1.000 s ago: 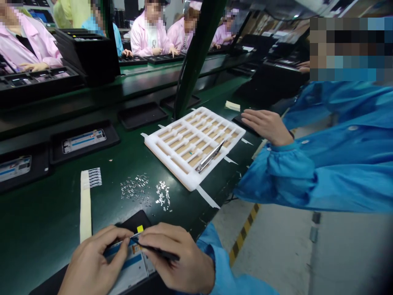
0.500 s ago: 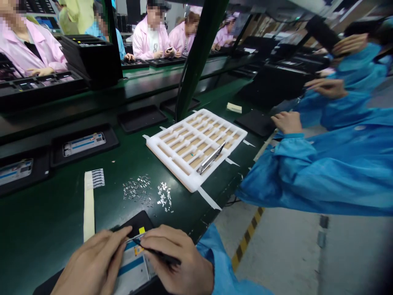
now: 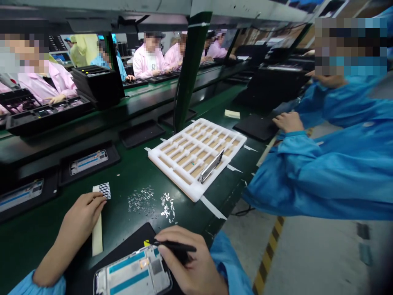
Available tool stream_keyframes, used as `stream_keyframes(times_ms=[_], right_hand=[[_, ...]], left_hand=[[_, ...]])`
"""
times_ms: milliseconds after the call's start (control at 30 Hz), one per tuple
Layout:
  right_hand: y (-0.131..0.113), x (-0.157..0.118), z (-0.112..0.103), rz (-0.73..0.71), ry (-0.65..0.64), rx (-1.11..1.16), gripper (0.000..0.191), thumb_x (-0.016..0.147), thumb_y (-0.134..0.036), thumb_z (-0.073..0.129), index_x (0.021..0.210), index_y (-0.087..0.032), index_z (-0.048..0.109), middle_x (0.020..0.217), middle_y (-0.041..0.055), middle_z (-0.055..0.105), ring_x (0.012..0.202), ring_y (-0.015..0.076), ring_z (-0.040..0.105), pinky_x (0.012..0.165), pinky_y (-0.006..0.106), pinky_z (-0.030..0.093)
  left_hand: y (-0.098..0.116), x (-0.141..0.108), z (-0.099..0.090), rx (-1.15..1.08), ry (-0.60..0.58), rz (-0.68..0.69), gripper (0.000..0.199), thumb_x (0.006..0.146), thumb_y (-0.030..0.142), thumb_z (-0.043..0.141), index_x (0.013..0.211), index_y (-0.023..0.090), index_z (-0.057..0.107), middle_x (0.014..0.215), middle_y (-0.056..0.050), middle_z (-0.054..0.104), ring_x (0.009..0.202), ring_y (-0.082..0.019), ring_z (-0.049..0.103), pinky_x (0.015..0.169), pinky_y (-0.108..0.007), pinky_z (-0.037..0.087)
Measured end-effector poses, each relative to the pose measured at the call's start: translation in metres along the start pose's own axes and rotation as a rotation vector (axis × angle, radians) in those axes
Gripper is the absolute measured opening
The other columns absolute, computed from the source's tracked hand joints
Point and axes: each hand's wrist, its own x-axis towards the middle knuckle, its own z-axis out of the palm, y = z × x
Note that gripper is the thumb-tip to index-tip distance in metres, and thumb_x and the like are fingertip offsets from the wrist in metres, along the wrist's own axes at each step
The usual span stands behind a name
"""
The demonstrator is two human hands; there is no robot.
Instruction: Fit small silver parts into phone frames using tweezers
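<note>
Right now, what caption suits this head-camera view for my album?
Right hand holds black tweezers above a phone frame on a black mat.

The dark green workbench (image 3: pixel 118 209) carries a white foam tray (image 3: pixel 196 159) mid-surface, with black trays (image 3: pixel 89 162) along its far side. Tiny metal pieces (image 3: pixel 141 200) (too small to name) lie scattered between the foam tray and a black mat (image 3: pixel 135 233) at the near edge.

Teal stripes band the white phone frame (image 3: pixel 132 272).
</note>
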Motion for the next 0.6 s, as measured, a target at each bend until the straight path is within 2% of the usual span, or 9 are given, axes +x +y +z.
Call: stream_keyframes(times_ms=[100, 233, 367, 500, 600], right_hand=[[0.002, -0.001, -0.005, -0.014, 0.020, -0.027, 0.017, 0.092, -0.011, 0.070, 0.102, -0.017, 0.083, 0.093, 0.0099, 0.084, 0.083, 0.0218, 0.082, 0.078, 0.027, 0.068], [0.005, -0.003, -0.006, -0.029, 0.033, -0.040, 0.018, 0.094, -0.012, 0.069, 0.102, -0.017, 0.083, 0.094, 0.0109, 0.084, 0.084, 0.0231, 0.083, 0.078, 0.029, 0.069], [0.003, -0.001, -0.008, -0.047, 0.026, -0.036, 0.018, 0.095, -0.011, 0.069, 0.104, -0.018, 0.082, 0.095, 0.0098, 0.084, 0.084, 0.0223, 0.082, 0.079, 0.028, 0.068], [-0.004, 0.000, -0.018, -0.077, 0.000, -0.055, 0.020, 0.104, -0.016, 0.061, 0.110, -0.021, 0.080, 0.108, 0.0105, 0.082, 0.099, 0.0227, 0.082, 0.090, 0.029, 0.067], [-0.007, -0.002, -0.025, -0.104, -0.063, -0.091, 0.023, 0.110, -0.021, 0.056, 0.107, -0.023, 0.079, 0.119, 0.0114, 0.081, 0.107, 0.0238, 0.082, 0.096, 0.030, 0.067]], left_hand=[[-0.003, 0.004, 0.008, 0.050, -0.046, 0.047, 0.052, 0.113, 0.038, 0.030, 0.109, 0.015, 0.077, 0.114, -0.017, 0.080, 0.102, -0.031, 0.077, 0.089, -0.047, 0.065], [0.004, 0.003, 0.003, 0.116, -0.084, 0.113, 0.042, 0.112, 0.027, 0.033, 0.105, 0.015, 0.072, 0.103, -0.015, 0.079, 0.092, -0.029, 0.077, 0.084, -0.044, 0.063], [0.008, 0.001, -0.002, 0.143, -0.061, 0.170, 0.036, 0.109, 0.017, 0.036, 0.104, 0.015, 0.071, 0.095, -0.014, 0.079, 0.087, -0.028, 0.077, 0.083, -0.042, 0.063], [0.016, 0.000, -0.008, 0.154, -0.013, 0.195, 0.027, 0.103, 0.004, 0.047, 0.115, 0.012, 0.070, 0.108, -0.011, 0.079, 0.096, -0.024, 0.078, 0.087, -0.042, 0.064], [0.032, -0.002, -0.020, 0.163, 0.022, 0.172, 0.018, 0.099, 0.011, 0.067, 0.117, 0.014, 0.070, 0.121, -0.008, 0.075, 0.107, -0.022, 0.075, 0.092, -0.042, 0.064]])
